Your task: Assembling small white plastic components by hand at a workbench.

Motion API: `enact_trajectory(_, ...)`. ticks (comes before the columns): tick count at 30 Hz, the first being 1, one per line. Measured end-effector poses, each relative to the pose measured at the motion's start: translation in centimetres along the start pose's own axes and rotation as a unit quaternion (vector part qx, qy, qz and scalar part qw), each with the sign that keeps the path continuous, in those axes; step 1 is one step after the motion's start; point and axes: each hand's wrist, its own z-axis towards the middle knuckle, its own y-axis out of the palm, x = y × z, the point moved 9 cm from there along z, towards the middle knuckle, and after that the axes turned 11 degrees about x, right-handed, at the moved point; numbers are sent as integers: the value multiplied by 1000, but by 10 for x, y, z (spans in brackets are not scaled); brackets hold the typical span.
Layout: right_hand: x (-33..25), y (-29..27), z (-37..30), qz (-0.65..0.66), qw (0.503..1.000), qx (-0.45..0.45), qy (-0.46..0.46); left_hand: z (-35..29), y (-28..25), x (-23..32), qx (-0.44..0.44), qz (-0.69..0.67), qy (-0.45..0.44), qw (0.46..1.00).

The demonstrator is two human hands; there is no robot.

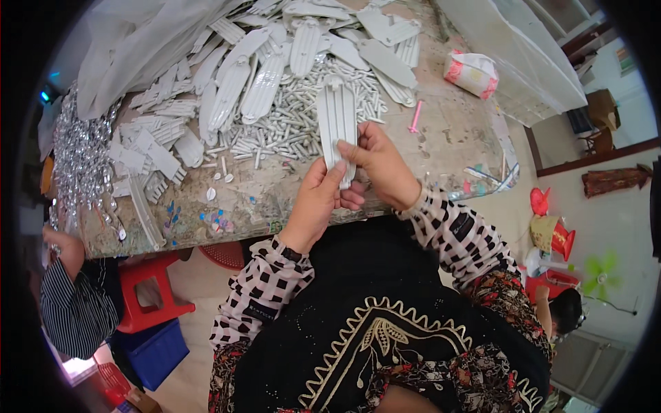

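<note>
Both my hands hold one long white ribbed plastic plate [338, 117] upright over the near edge of the worktable [454, 131]. My left hand [318, 199] grips its lower end from the left, thumb on the face. From the right, my right hand [377, 162] pinches the same lower part, fingers on its edge. Behind the plate lies a heap of small white plastic pins [289, 127]. Further back, many more white plates [275, 55] are piled.
Shiny small metal parts [79, 158] cover the table's left side. A pink stick [415, 117] and a wrapped pink-white packet [471, 72] lie right. Clear plastic bags [138, 41] sit at the back. Another person in stripes [72, 303] sits left by a red stool [148, 289].
</note>
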Motion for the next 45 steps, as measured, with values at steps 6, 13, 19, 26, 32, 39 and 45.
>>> enact_trajectory(6, -9, 17, -26, 43, 991, -118, 38, -16, -49, 25, 75, 68, 58, 993)
enact_trajectory(13, 39, 10, -59, 164, 904, -248, 307, -48, -55, 35, -66, 494, 115, 860)
enact_trajectory(19, 54, 24, -90, -5, 885, -335, 324, -49, -52, 60, -40, 507, 91, 856)
enact_trajectory(26, 44, 31, -96, -29, 885, -360, 294, -51, -56, 62, -39, 548, 93, 831)
enact_trajectory(32, 40, 21, -77, 28, 919, -292, 264, -52, -94, 85, 52, 350, 154, 922)
enact_trajectory(39, 47, -15, -54, 176, 939, -148, 257, -84, -225, 177, 388, 465, 355, 712)
enact_trajectory(45, 52, -21, -53, 172, 946, -112, 251, -79, -239, 242, 516, 643, 337, 454)
